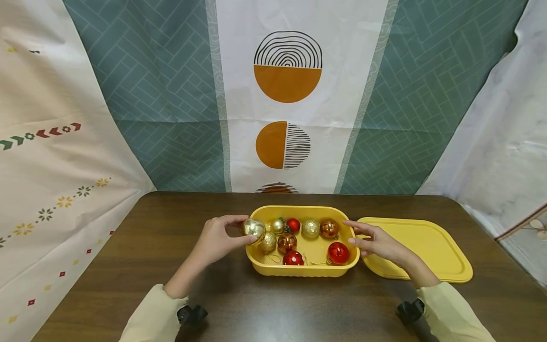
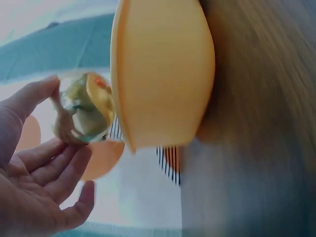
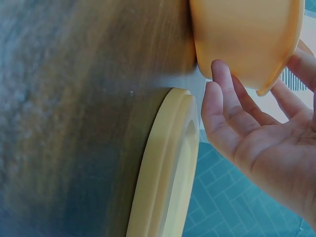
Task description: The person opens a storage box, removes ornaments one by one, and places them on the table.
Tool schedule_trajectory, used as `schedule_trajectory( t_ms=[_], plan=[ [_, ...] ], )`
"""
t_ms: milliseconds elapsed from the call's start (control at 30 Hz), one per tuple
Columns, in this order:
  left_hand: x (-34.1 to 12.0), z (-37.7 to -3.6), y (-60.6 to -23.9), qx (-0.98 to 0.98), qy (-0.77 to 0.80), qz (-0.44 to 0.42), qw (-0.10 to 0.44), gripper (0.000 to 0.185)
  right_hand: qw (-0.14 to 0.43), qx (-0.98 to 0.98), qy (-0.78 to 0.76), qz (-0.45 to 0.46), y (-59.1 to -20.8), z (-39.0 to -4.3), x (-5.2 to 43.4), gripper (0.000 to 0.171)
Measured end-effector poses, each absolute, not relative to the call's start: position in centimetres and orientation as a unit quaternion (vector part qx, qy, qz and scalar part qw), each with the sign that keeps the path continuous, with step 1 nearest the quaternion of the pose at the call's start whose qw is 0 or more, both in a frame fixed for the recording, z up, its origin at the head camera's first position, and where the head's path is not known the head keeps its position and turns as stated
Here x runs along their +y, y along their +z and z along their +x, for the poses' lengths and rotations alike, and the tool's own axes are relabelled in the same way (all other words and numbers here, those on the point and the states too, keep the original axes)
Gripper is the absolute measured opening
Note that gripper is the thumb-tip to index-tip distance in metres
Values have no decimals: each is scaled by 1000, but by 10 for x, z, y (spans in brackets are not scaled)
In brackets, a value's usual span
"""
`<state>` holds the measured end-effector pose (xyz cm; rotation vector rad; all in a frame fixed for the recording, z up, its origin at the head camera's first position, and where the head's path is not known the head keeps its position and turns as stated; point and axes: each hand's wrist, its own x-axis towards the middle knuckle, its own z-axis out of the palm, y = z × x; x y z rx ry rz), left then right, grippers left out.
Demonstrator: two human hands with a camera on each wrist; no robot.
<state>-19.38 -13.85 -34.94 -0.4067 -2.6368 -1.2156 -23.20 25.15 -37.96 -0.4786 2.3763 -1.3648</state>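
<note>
My left hand [image 1: 218, 239] holds a shiny gold Christmas ball [image 1: 254, 230] between thumb and fingers, at the left rim of a yellow plastic box [image 1: 299, 271]. In the left wrist view the gold ball [image 2: 83, 111] shows beside the box wall [image 2: 163, 74], above rim height. Inside the box lie a glittery gold ball [image 1: 310, 229], copper balls [image 1: 287, 242] and red balls [image 1: 338, 253], among several ornaments. My right hand [image 1: 378, 243] grips the box's right rim, its thumb over the edge. The right wrist view shows its fingers [image 3: 224, 98] curled along the outer wall.
A yellow lid [image 1: 420, 247] lies on the brown wooden table [image 1: 192, 204] to the right of the box, under my right forearm. Patterned cloth [image 1: 179, 95] hangs behind the table and at both sides.
</note>
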Motion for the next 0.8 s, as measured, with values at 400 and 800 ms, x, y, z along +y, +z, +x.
schedule_trajectory(
  t_ms=[400,800],
  plan=[
    [-204,-194,-366,-917,-374,-73,121,53,183,842,-480,-164,-380,-231,252,61],
    [-239,-204,-380,-940,-328,-33,90,58,182,841,-483,-164,-379,-232,251,61]
  ],
)
